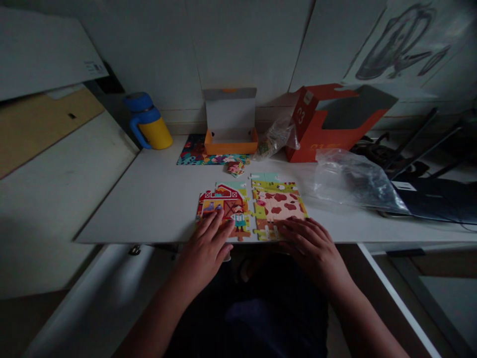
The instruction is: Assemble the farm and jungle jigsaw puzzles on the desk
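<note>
Two joined sections of a jigsaw puzzle lie side by side near the table's front edge, with a narrow gap between them. The left puzzle section (223, 199) shows a red barn and a farmer; my left hand (208, 238) rests flat on its lower part, fingers spread. On the right puzzle section (278, 201) is a brown-spotted cow, and my right hand (311, 241) lies over its lower right corner with fingers stretched out. Just behind the gap sits a small pile of loose puzzle pieces (236, 168).
Behind stand an open orange box (231, 145) on a colourful picture sheet (190, 151), a blue-yellow jug (154, 129) and a red carton (316, 134). A plastic bag with pieces (274, 139) leans there. Clear plastic wrapping (354, 181) and a black laptop (436, 199) lie right.
</note>
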The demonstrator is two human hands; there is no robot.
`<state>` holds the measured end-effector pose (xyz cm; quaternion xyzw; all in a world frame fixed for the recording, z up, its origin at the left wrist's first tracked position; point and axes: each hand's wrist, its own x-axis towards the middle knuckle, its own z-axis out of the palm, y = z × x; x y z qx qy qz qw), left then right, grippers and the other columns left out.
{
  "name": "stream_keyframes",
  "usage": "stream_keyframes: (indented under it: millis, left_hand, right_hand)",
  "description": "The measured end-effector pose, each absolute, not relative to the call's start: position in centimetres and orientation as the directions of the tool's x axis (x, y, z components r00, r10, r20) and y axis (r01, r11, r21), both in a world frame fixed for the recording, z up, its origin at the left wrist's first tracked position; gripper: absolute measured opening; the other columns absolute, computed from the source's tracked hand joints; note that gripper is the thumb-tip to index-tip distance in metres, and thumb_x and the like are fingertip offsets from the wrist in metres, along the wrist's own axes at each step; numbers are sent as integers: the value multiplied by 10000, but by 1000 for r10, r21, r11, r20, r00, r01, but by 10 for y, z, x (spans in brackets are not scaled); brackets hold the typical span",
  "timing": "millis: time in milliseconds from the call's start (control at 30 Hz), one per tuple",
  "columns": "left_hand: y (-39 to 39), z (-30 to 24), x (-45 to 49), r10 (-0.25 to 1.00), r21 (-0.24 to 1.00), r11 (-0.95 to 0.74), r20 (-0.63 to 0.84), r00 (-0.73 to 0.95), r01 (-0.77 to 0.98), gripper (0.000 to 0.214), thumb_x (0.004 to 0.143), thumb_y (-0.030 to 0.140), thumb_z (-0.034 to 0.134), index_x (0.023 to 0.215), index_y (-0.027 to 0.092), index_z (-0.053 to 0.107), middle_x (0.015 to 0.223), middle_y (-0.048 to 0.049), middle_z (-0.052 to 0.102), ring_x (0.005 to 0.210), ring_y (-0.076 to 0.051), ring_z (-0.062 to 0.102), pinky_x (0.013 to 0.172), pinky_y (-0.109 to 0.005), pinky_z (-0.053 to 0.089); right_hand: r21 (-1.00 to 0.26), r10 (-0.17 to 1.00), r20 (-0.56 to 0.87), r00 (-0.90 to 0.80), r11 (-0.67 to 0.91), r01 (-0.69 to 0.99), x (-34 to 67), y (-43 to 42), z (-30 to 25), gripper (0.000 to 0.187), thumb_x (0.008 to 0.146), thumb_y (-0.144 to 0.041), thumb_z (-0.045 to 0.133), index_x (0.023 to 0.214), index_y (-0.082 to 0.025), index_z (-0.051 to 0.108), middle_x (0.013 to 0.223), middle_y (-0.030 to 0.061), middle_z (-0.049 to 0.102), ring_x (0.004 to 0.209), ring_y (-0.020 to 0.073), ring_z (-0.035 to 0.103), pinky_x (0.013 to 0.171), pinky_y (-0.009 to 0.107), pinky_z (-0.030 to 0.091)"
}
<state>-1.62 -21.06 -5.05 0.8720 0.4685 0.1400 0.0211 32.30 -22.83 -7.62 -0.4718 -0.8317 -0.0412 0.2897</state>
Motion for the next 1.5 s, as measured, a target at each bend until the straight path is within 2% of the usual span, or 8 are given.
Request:
stream_keyframes:
  millis: [200, 467, 667, 1067, 1500]
  left_hand:
    - [-208, -51, -14, 821, 178, -566, 217, 529, 805, 527, 1066, 329, 609, 1582, 254, 532, 1759, -121, 353, 1616, -342, 363, 1272, -591, 440]
    - [-203, -48, -16, 834, 207, -548, 202, 513, 810, 483, 1091, 235, 529, 1573, 262, 548, 1742, -107, 390, 1606, -317, 389, 1259, -564, 467]
    - [-193, -47, -19, 834, 205, -549, 202, 514, 810, 457, 1110, 263, 500, 1563, 257, 561, 1712, -100, 445, 1594, -300, 413, 1267, -556, 455]
    - [-177, -51, -11, 847, 239, -532, 165, 506, 812, 472, 1117, 292, 472, 1578, 234, 556, 1731, -99, 406, 1618, -296, 369, 1322, -539, 379]
    - [-178, -43, -10, 847, 226, -532, 141, 513, 816, 473, 1119, 328, 468, 1569, 222, 565, 1730, -106, 413, 1609, -304, 384, 1310, -539, 390]
  right_hand:
    - [-215, 766, 522, -374, 543, 811, 323, -228, -78, 341, 1040, -307, 695, 1380, -299, 685, 1388, 71, 750, 1313, 312, 680, 1151, 583, 496]
    - [-219, 755, 533, -381, 558, 800, 325, -230, -76, 403, 1039, -280, 700, 1439, -298, 650, 1386, 66, 753, 1321, 301, 677, 1148, 584, 505]
    - [-221, 752, 537, -382, 563, 796, 323, -229, -73, 395, 1041, -227, 681, 1431, -289, 661, 1386, 68, 752, 1318, 294, 676, 1146, 565, 502]
    - [-228, 740, 556, -378, 573, 787, 323, -228, -75, 376, 1036, -209, 682, 1407, -271, 673, 1366, 74, 757, 1293, 288, 681, 1125, 545, 504]
    - [-233, 745, 547, -381, 573, 786, 325, -227, -77, 380, 1033, -221, 695, 1406, -288, 677, 1367, 69, 757, 1296, 285, 681, 1121, 548, 509]
